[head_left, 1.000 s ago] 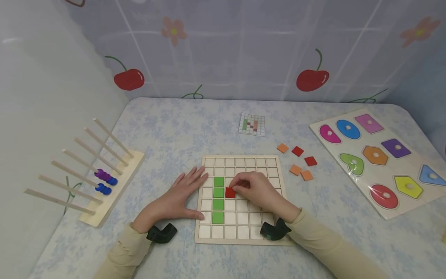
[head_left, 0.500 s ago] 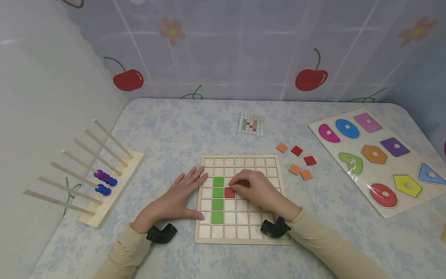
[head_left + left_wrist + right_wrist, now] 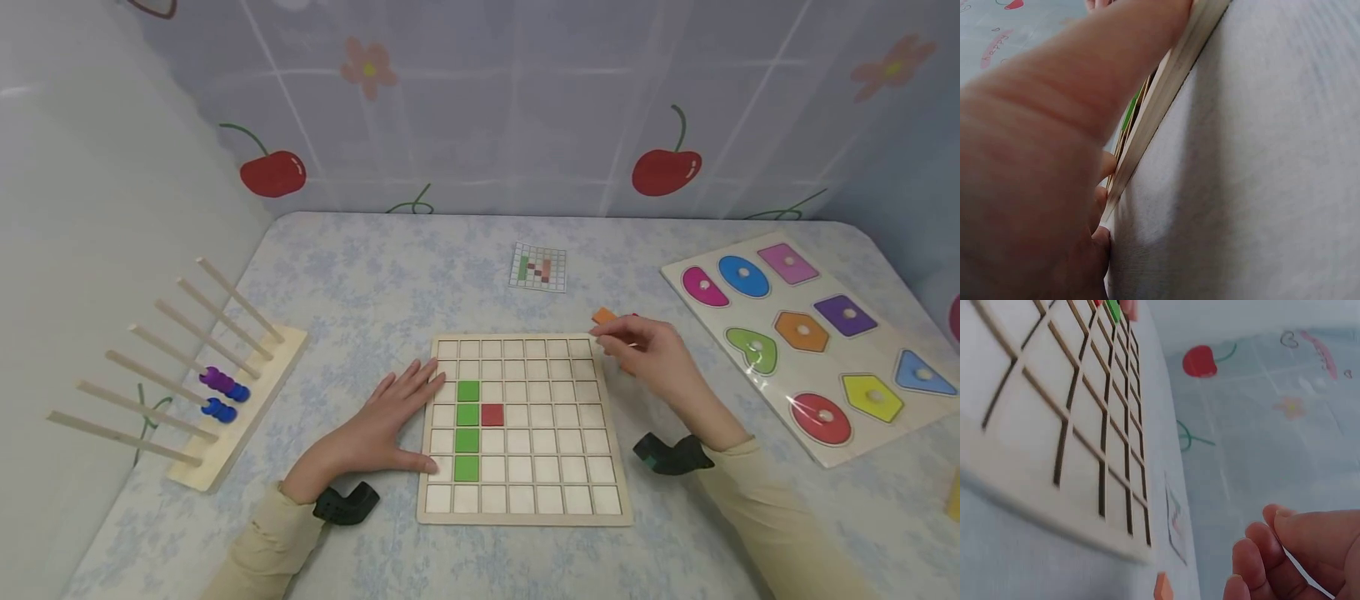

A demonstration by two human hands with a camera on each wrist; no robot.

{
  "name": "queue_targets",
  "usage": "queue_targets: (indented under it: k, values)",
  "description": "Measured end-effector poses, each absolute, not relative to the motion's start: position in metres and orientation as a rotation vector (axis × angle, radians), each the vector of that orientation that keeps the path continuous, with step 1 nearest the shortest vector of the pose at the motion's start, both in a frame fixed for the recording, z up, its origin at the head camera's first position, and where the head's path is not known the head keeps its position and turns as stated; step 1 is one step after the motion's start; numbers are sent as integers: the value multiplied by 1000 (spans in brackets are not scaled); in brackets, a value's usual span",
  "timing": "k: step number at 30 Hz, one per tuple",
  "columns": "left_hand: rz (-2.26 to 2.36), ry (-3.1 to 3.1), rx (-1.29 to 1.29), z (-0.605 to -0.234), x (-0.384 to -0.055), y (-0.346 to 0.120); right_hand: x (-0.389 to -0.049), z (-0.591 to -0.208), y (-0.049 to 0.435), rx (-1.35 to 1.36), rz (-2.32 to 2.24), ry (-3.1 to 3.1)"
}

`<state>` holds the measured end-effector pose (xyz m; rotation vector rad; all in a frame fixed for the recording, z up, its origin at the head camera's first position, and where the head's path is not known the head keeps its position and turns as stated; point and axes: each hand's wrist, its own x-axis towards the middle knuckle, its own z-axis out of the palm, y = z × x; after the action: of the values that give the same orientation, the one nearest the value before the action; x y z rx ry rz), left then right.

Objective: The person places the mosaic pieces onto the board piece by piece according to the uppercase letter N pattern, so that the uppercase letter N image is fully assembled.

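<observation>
My left hand (image 3: 382,427) lies flat with spread fingers at the left edge of the wooden grid board (image 3: 525,519). Its thumb and fingertips rest on the frame; the left wrist view shows them along the board's side (image 3: 1169,94). In the grid, several green tiles (image 3: 467,441) form a column, and one red tile (image 3: 492,415) sits just right of them. My right hand (image 3: 654,357) is over the table past the board's upper right corner, fingers loosely bent, nothing between them. Beyond its fingertips shows an orange tile (image 3: 603,316); the hand covers most of the other loose tiles.
A small printed pattern card (image 3: 537,268) lies behind the board. To the left stands a wooden peg rack (image 3: 288,348) with purple beads (image 3: 217,379) and blue beads (image 3: 219,410). A knobbed shape puzzle (image 3: 765,387) lies at the right. A patterned wall backs the table.
My right hand has let go of the red tile in the grid and moved right and away from me, to the loose tiles. My left hand has stayed on the board's edge.
</observation>
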<state>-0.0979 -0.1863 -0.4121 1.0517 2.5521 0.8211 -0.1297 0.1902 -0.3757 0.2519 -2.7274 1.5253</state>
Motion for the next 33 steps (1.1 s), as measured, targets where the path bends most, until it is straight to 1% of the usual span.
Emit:
queue_targets:
  k: [7, 12, 18, 26, 33]
  values:
    - [820, 2552, 1039, -412, -97, -186, -141, -408, 249, -51, 1405, -2723]
    - [816, 2556, 1039, -412, -97, -186, -131, -396, 257, -171, 1381, -2784]
    - [816, 2558, 1043, -413, -98, -187, -130, -394, 260, -219, 1296, -2878]
    - [816, 2558, 1035, -413, -98, -187, -136, -404, 261, -109, 1061, -2979]
    - [816, 2560, 1033, -413, -98, -186, -134, -403, 259, -83, 1016, -2958]
